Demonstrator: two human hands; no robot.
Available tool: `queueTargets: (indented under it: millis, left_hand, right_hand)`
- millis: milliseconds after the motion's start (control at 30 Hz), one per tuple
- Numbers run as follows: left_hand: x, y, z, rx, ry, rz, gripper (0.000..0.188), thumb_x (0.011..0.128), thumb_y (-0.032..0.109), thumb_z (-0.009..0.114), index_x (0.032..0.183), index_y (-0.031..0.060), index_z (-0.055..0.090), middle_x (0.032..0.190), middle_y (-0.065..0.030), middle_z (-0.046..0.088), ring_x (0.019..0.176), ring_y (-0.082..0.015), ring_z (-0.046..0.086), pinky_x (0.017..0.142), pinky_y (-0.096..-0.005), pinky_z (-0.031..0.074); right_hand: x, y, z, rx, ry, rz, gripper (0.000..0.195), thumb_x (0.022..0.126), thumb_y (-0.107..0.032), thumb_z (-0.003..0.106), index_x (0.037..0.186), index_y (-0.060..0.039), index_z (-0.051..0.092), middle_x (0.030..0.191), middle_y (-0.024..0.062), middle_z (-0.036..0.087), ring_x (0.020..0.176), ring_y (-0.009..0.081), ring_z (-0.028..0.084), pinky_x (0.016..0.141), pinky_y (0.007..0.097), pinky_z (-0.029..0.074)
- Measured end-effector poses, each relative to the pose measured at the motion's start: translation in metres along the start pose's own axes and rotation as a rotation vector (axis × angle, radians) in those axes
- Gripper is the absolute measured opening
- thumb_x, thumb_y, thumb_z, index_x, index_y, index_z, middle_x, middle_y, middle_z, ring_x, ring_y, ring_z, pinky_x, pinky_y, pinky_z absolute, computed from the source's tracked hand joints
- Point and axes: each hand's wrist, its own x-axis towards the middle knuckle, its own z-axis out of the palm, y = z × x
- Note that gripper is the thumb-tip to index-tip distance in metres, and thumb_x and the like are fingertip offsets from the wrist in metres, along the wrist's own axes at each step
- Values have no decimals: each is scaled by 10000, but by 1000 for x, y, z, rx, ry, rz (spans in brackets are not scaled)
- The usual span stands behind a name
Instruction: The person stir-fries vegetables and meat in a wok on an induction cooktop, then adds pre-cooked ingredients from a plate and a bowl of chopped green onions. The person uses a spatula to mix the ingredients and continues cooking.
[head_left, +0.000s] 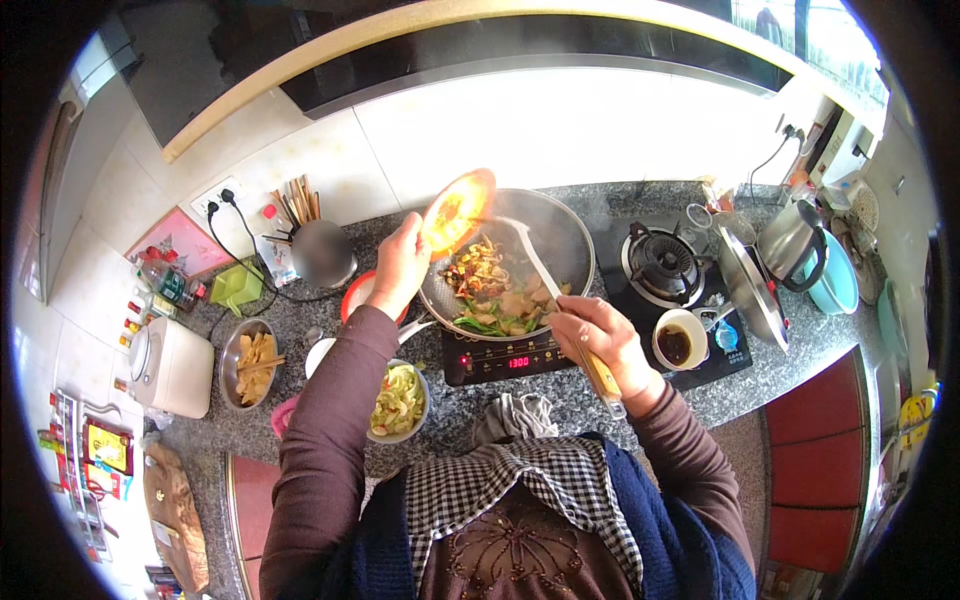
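Observation:
My left hand grips an orange plate, tilted on edge over the left side of a wok. Oily residue coats the plate's inner face. In my right hand is a spatula with a wooden handle; its head reaches up by the plate's lower edge. Inside the wok, a heap of chopped, reddish-yellow food lies beneath the plate, beside sliced meat and green vegetables. Thin steam rises there. The wok sits on an induction cooktop with a lit red display.
A bowl of sliced cabbage and a steel bowl of pale slices with chopsticks stand left. To the right are a gas burner, a cup of dark liquid, a leaning lid and a kettle. A cloth lies in front.

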Motion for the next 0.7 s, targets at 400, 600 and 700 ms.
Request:
queueTargets:
  millis: [400, 600, 700]
  left_hand:
    - [-11, 12, 2, 50, 61, 72, 172, 867, 18, 599, 912, 34, 434, 798, -190, 586, 754, -418, 609, 628, -442, 481]
    - [-20, 25, 13, 122, 141, 229, 106, 908, 43, 564, 886, 27, 461, 752, -217, 568, 700, -415, 594, 609, -438, 470]
    - [-18, 33, 25, 34, 146, 210, 127, 909, 50, 570, 870, 22, 453, 724, -208, 542, 657, -405, 555, 591, -428, 456]
  right_hand:
    - [12, 7, 12, -31, -125, -106, 348, 743, -42, 717, 1085, -49, 650, 1143, 172, 612, 958, 330, 654, 803, 385, 566]
    - [28, 0, 28, -186, 22, 9, 318, 792, -107, 691, 1096, -49, 621, 1162, 181, 610, 994, 336, 650, 819, 397, 565]
    - [36, -9, 49, -240, 9, 1, 246, 823, -169, 665, 1038, -62, 613, 1100, 127, 616, 931, 300, 650, 779, 393, 571]
